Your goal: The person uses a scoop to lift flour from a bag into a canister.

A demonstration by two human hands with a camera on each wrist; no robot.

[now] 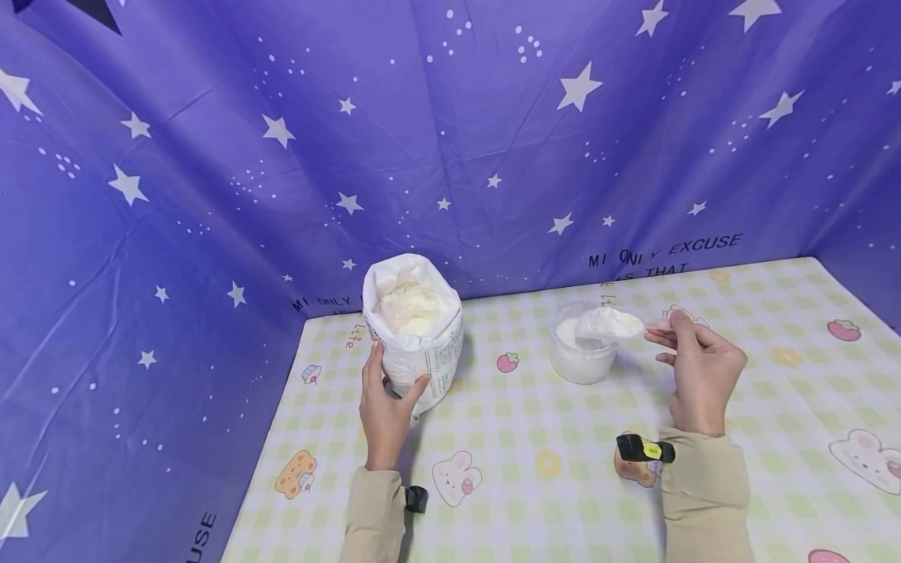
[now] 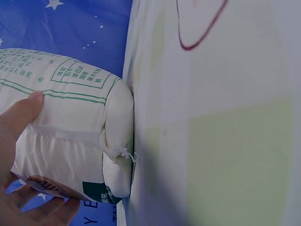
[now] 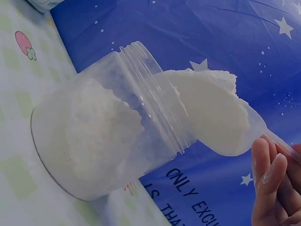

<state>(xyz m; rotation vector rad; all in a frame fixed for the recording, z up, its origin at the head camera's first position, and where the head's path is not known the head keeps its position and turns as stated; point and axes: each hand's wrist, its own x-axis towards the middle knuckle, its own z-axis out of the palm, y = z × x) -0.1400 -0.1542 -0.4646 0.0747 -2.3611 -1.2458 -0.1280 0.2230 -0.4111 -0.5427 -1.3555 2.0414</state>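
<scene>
A white cloth-like bag (image 1: 439,367) of pale powder stands with its top folded open toward the back of the table. My left hand (image 1: 389,403) holds its near side, thumb on the printed face and fingers around the other side, as the left wrist view shows. Farther right stands a clear plastic jar (image 1: 583,363), partly filled with white powder (image 3: 99,127). My right hand (image 1: 704,371) pinches the handle of a clear scoop (image 3: 256,125) heaped with white powder. The scoop's bowl is over the jar's mouth, its front end at the rim.
A checked tablecloth (image 1: 521,430) with cartoon prints covers the table. Behind and to the left hangs a blue curtain (image 1: 486,141) with white stars, meeting the table close behind the bag and jar. Black straps (image 1: 644,449) sit at both sleeves.
</scene>
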